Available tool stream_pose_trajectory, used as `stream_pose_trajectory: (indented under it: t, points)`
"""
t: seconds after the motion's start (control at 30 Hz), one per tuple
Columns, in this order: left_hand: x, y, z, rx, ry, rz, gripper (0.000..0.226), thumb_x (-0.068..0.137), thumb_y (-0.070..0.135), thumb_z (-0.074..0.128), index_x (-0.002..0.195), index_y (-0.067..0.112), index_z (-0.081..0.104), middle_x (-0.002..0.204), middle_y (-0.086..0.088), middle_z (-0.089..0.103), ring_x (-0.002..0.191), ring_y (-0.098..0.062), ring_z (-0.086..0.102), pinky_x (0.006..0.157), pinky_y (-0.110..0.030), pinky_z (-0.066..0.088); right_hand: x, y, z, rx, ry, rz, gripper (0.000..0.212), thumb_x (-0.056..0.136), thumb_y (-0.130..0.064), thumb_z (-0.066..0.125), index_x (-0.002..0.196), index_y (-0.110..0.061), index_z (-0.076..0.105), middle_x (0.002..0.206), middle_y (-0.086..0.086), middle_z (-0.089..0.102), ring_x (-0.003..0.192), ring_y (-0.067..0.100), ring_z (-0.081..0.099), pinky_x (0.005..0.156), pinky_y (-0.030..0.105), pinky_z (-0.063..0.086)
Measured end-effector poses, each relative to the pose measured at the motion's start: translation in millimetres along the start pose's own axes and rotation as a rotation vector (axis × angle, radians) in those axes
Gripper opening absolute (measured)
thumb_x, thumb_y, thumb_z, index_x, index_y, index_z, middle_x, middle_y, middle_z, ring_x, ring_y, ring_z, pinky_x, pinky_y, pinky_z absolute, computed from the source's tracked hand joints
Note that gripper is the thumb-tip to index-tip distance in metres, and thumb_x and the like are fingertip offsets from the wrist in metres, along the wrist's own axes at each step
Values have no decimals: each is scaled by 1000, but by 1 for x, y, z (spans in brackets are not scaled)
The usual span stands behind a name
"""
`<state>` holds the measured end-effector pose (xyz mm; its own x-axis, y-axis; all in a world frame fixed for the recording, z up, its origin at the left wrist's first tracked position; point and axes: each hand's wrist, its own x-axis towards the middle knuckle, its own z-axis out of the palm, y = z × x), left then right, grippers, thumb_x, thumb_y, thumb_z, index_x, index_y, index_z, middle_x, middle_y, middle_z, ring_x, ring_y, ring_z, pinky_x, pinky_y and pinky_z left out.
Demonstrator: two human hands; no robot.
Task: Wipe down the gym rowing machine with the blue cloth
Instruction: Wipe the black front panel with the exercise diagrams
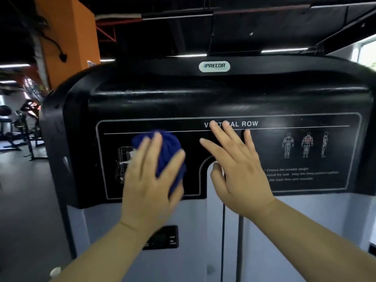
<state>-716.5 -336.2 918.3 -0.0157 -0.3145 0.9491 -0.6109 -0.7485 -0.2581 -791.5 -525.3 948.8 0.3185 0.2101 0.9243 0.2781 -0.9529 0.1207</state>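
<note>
Now left hand (150, 180) flat on blue cloth (164, 147); right hand (238, 169) spread, perhaps on machine (223, 94).

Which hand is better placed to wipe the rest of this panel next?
Left, probably. The left hand presses the blue cloth against the panel, while the right hand beside it is open and holds nothing.

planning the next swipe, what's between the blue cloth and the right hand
Head view: only a bare strip of black instruction panel lies between the blue cloth and the right hand.
</note>
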Motion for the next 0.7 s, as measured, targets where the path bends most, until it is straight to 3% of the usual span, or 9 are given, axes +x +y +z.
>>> stream_pose_trajectory:
  t: [0.1,0.17,0.23,0.37,0.43,0.53,0.63,0.7]
  points:
    - [-54,8,7,64,-207,409,57,85,37,60,139,25,47,152,-15,32,143,-36,25,121,-50,14,-2,3,0,-39,-34,-73,50,90,-13,41,138,-16,54,158,3,33,151,19,18,123,46,5]
    - [-46,-7,5,111,-243,587,56,88,39,58,141,26,46,153,-10,34,142,-31,31,122,-48,15,0,4,0,-52,-48,-122,51,90,-14,41,139,-16,54,158,3,34,150,20,20,123,47,6]
    - [-17,-21,-2,133,-165,525,56,91,38,54,144,25,41,153,-10,33,142,-30,32,121,-47,16,4,5,-1,-61,-60,-156,52,87,-14,43,138,-16,55,157,4,35,149,21,22,123,47,6]
    - [19,-32,-14,89,19,-8,54,94,29,50,145,16,39,153,-22,31,140,-40,30,121,-44,14,10,4,0,-36,-78,-171,53,88,-17,42,139,-16,55,157,4,36,149,20,23,124,46,2]
    - [7,-17,-10,53,62,-164,54,94,28,49,144,13,39,153,-25,28,141,-44,28,121,-44,15,9,4,1,-25,-79,-174,52,89,-18,40,139,-16,54,157,4,35,149,20,23,124,46,2]
    - [-35,14,-1,90,-47,-110,58,92,29,50,145,13,36,154,-25,25,142,-44,25,118,-52,23,8,4,1,-36,-93,-214,53,89,-22,39,140,-17,54,157,3,35,149,20,23,123,46,-2]
    - [-57,5,-9,194,-200,103,56,95,31,49,146,11,36,152,-26,30,139,-45,32,112,-56,33,9,4,4,-70,-119,-271,53,89,-24,40,140,-19,54,157,2,36,149,20,23,122,51,-3]
    - [-45,-13,-17,218,-166,27,55,96,29,48,146,10,35,152,-27,30,138,-46,34,111,-56,35,10,1,7,-77,-140,-297,54,87,-26,41,140,-20,54,157,1,36,149,20,23,122,52,-3]
